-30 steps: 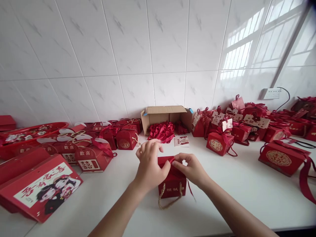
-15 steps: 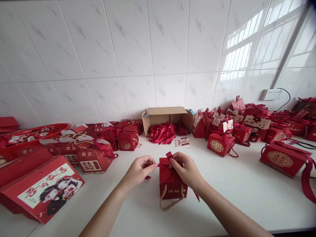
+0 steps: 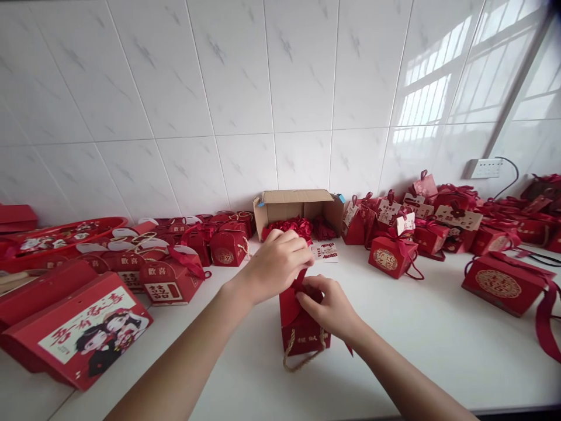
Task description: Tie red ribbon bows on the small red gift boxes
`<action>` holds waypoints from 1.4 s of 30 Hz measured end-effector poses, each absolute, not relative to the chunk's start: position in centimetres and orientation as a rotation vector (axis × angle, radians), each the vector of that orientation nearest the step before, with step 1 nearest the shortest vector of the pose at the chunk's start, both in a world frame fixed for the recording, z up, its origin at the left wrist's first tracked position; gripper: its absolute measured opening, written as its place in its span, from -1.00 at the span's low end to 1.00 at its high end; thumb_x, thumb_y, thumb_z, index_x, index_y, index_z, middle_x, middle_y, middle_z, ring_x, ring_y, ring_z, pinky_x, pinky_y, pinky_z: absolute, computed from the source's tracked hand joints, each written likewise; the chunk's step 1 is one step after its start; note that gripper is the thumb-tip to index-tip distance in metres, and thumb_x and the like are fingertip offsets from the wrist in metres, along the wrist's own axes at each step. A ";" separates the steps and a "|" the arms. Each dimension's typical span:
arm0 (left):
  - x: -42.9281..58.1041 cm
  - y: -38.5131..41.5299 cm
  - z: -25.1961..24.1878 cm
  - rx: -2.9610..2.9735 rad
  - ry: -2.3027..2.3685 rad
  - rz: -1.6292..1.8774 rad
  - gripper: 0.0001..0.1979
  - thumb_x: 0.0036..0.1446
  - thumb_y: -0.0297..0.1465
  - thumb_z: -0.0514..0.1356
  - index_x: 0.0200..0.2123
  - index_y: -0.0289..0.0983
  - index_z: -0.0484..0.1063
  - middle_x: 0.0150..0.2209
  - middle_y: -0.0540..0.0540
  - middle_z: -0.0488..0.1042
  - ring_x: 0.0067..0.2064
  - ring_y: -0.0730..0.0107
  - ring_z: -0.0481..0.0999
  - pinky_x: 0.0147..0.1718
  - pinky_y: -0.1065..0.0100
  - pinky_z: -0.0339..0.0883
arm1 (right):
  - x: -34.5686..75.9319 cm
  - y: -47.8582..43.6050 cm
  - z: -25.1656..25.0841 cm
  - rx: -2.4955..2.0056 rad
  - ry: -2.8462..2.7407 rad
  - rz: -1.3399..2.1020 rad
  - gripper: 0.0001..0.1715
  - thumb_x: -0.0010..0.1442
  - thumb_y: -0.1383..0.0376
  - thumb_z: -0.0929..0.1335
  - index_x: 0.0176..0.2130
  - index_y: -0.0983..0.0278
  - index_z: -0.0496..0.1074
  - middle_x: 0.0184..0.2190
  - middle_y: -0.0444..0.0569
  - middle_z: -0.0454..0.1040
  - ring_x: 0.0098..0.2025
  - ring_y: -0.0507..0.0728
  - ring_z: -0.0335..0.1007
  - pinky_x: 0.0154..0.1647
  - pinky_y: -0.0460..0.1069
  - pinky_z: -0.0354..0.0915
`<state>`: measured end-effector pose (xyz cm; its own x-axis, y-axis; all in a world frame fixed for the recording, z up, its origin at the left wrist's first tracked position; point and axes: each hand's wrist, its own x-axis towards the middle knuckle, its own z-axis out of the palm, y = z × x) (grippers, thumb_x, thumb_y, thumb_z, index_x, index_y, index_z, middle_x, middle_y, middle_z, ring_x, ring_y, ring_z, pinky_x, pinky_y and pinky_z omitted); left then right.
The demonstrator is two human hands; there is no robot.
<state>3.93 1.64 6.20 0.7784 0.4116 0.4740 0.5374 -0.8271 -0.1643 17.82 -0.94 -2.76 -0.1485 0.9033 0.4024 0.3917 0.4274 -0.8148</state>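
Observation:
A small red gift box [image 3: 302, 336] with gold lettering and a twisted cord handle [image 3: 302, 365] stands upright on the white table, between my hands. Dark red ribbon [image 3: 300, 277] rises from its top. My left hand [image 3: 278, 263] is raised above the far side of the box, fingers closed and bent over the ribbon; its fingertips are partly hidden. Lower down, my right hand [image 3: 326, 307] pinches the ribbon at the top of the box between thumb and fingers. A ribbon end hangs past the box's right side.
Behind the box, an open cardboard carton [image 3: 299, 199] holds bundled red ribbons, with printed cards [image 3: 325, 251] before it. Red gift boxes [image 3: 173, 275] crowd the left beside a red basin [image 3: 105, 225]. More ribboned boxes [image 3: 392, 257] stand at the right. A power strip [image 3: 485, 168] is on the wall.
My left hand has moved right and up, from beside the box to over its top, carrying the ribbon end across. My right hand stays at the top of the box.

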 end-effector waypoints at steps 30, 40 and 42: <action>2.5 -0.2 -2.5 -2.813 -1.550 -1.756 -0.95 0.09 -0.49 0.11 -0.39 -0.23 0.30 -0.40 0.01 0.42 -0.28 0.38 0.47 -0.21 0.34 0.36 | 17.6 -1.8 -3.9 -1.104 -1.637 0.589 -0.81 0.15 0.21 0.32 -0.26 0.20 0.50 -0.30 0.03 0.53 -0.23 0.21 0.44 -0.19 0.07 0.34; 2.4 0.1 -3.4 -2.749 -1.500 -1.834 -0.87 0.05 -0.56 0.07 -0.42 -0.23 0.31 -0.40 0.01 0.44 -0.29 0.38 0.47 -0.20 0.32 0.37 | 17.9 -1.0 -4.3 -1.205 -1.568 0.797 -0.78 0.15 0.19 0.31 -0.43 0.23 0.48 0.11 0.09 0.28 0.21 0.33 0.10 0.16 0.21 0.09; 2.4 0.2 -3.5 -2.736 -1.509 -1.846 -0.87 0.06 -0.57 0.07 -0.42 -0.23 0.31 -0.40 0.01 0.44 -0.29 0.39 0.47 -0.21 0.33 0.36 | 18.0 -0.9 -3.9 -1.197 -1.539 0.937 -0.75 0.14 0.18 0.31 -0.47 0.25 0.45 0.14 0.10 0.25 0.25 0.33 0.04 0.17 0.21 0.06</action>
